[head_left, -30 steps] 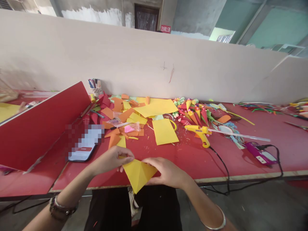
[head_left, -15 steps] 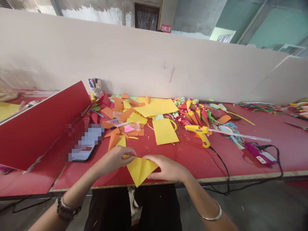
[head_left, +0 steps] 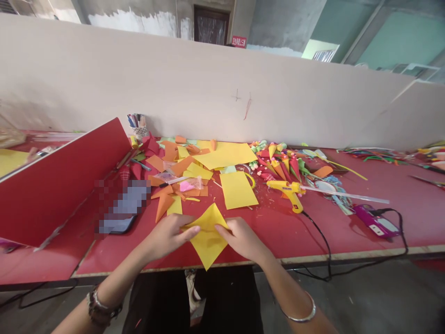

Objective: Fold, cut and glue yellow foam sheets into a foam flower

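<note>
A yellow sheet of paper (head_left: 207,241) is held at the table's front edge, turned like a diamond with one corner toward me and one away. Faint creases run across it. My left hand (head_left: 170,235) pinches its left corner, thumb on top and fingers underneath. At the right corner my right hand (head_left: 242,237) is closed on the paper in the same way, its thumb pressing the upper face. Just beyond lies another yellow paper rectangle (head_left: 239,190) flat on the red table (head_left: 278,236).
A yellow glue gun (head_left: 290,192) with a black cord lies right of the papers, near a purple power strip (head_left: 377,221). Small coloured paper cones (head_left: 281,164) are heaped behind it. Orange paper scraps (head_left: 165,204), a phone (head_left: 125,208) and a red upright board (head_left: 69,181) are on the left.
The yellow paper, folded into a triangle earlier, is now opened out into a diamond. My left hand has shifted its hold to the left corner, thumb on top.
</note>
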The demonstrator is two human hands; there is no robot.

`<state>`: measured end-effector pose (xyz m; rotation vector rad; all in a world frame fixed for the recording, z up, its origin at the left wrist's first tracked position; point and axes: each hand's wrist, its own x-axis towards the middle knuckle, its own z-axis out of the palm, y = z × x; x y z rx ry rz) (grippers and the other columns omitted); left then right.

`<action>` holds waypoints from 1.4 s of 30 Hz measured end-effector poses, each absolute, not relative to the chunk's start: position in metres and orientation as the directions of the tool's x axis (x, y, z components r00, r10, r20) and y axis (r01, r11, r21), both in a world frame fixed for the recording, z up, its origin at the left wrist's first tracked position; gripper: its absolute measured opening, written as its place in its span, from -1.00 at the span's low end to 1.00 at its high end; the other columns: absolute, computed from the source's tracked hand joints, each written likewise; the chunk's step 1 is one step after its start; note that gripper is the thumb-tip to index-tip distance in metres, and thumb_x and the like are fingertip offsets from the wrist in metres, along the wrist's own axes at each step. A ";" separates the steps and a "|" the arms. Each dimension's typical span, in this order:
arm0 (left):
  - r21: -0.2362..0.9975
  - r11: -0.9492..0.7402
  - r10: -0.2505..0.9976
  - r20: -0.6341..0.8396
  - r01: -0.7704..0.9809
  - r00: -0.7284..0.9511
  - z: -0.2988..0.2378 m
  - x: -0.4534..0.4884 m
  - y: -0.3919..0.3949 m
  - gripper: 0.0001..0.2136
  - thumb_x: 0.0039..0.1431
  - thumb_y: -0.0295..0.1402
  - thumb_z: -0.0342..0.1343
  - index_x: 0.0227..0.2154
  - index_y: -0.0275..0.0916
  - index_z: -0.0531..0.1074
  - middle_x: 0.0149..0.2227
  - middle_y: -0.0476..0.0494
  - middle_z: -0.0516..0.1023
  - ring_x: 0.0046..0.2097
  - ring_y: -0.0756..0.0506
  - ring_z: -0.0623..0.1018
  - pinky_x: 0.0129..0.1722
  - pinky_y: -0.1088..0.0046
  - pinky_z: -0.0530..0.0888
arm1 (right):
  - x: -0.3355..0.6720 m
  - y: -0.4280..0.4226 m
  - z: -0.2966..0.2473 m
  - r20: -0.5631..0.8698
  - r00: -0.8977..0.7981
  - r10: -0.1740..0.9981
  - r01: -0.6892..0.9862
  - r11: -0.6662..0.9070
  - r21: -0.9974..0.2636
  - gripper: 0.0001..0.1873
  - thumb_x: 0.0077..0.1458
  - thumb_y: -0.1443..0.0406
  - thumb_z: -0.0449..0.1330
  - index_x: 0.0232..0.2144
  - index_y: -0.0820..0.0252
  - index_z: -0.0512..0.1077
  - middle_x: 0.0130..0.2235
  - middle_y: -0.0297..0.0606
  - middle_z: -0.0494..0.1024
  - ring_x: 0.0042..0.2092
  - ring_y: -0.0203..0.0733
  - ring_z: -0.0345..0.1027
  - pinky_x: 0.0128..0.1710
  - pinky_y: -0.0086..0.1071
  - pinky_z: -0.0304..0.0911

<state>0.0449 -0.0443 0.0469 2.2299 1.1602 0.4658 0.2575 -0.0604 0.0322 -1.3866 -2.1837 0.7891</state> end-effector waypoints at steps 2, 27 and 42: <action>0.592 -0.416 0.857 0.003 0.690 0.515 0.044 0.047 -0.045 -0.62 0.12 -0.12 -0.17 -0.66 -0.28 0.18 -0.65 0.03 0.19 -0.57 0.05 0.21 -0.58 0.54 0.13 | 0.257 -0.060 0.031 0.038 -0.384 0.923 0.685 0.312 -0.659 -0.63 0.14 0.20 -0.08 -0.54 0.26 0.38 -0.56 -0.25 0.43 -0.52 -0.29 0.28 -0.54 -0.47 0.12; 0.975 0.016 0.998 -0.029 0.224 0.052 0.013 0.060 -0.068 -0.58 0.06 -0.25 -0.06 0.00 -0.23 0.18 -0.30 -0.10 0.46 -0.20 -0.08 0.45 -0.17 0.44 0.37 | 0.251 -0.083 0.008 0.613 -0.078 0.786 0.587 0.533 -0.609 -0.81 0.07 0.41 0.01 -0.31 0.14 0.40 -0.30 -0.20 0.41 -0.27 -0.27 0.34 -0.29 -0.43 0.28; 0.853 -0.334 0.936 0.247 0.401 0.252 0.029 0.045 -0.032 -0.86 -0.02 -0.31 0.06 -0.57 -0.27 0.32 -0.31 -0.12 0.43 -0.24 -0.05 0.43 -0.27 0.49 0.37 | 0.271 -0.044 0.037 0.306 -0.162 0.938 0.211 0.336 -0.918 -0.85 -0.02 0.27 0.13 -0.56 0.17 0.26 -0.48 -0.34 0.42 -0.34 -0.28 0.35 -0.33 -0.45 0.24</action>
